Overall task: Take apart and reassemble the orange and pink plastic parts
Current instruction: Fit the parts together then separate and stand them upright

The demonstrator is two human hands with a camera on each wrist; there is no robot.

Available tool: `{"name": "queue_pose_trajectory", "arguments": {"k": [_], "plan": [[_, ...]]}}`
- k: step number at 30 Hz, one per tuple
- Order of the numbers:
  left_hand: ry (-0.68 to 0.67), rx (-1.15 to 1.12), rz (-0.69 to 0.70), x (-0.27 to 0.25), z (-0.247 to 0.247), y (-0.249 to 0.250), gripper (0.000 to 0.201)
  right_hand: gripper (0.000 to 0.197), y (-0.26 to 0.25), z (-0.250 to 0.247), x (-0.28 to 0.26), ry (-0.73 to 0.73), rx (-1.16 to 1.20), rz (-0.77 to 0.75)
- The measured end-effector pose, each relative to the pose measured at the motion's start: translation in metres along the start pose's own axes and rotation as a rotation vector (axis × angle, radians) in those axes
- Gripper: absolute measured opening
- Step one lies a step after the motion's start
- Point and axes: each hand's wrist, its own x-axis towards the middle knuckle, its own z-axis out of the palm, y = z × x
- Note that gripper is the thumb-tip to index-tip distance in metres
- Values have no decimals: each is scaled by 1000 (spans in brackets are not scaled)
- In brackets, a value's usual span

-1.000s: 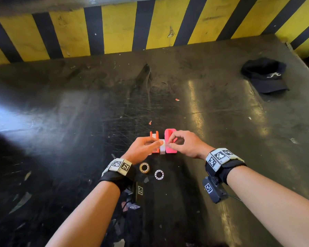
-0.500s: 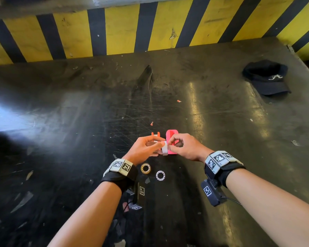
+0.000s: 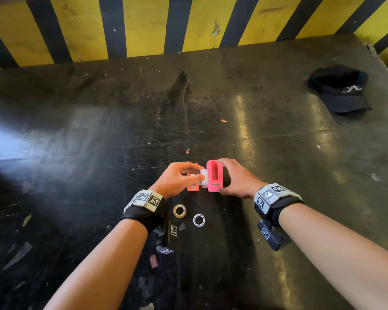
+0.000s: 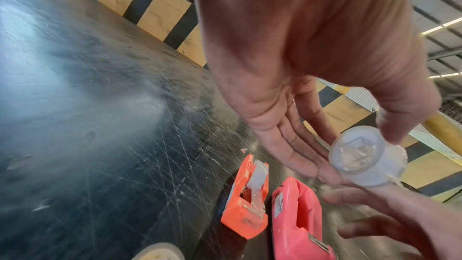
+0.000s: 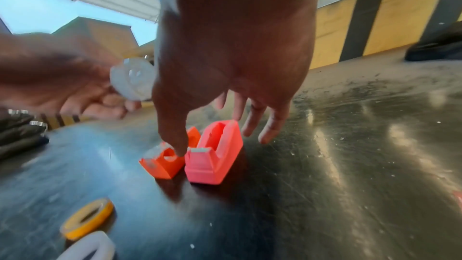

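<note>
Your left hand (image 4: 312, 62) pinches a small clear spool (image 4: 367, 157) between the thumb and the fingertips, up in the air above the table (image 3: 76, 142). Your right hand (image 5: 232, 50) hangs over the pink tape holder (image 5: 215, 151) with its fingers spread wide and loose. The head view makes it look as if that hand is at the holder's far side, but I cannot tell if it really touches it.

The pink tape holder stands on the table with its slot open and nothing in it. The orange tape holder (image 5: 165, 161) stands just beside it, on your left, and it looks like it has a clear part inside. Near your wrists lie a yellow tape roll (image 3: 179, 210) and a white ring (image 3: 198, 220), flat on the table.

I think the spool came out of the pink holder, so this is the taking-apart step. Hold the spool by its round edges so it does not slip. Put your right hand on the pink holder and press it down so it stays put. Set the spool down near the rolls, well apart from the table edge, so it cannot roll off. Lay it on a flat end, not on its side.

A black cap (image 3: 339, 90) lies far off at the back right.
</note>
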Motion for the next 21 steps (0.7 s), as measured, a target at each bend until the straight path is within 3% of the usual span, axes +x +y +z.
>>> {"name": "queue_pose_trajectory", "arguments": {"k": [2, 5, 10, 21], "plan": [[2, 28, 13, 8, -2, 2, 25, 121, 2, 5, 10, -29, -105, 19], [11, 26, 9, 19, -5, 1, 29, 134, 6, 16, 25, -34, -157, 25], [16, 37, 32, 30, -5, -3, 30, 124, 13, 23, 35, 42, -138, 8], [24, 210, 205, 23, -8, 14, 28, 117, -6, 2, 6, 112, -85, -265]]}}
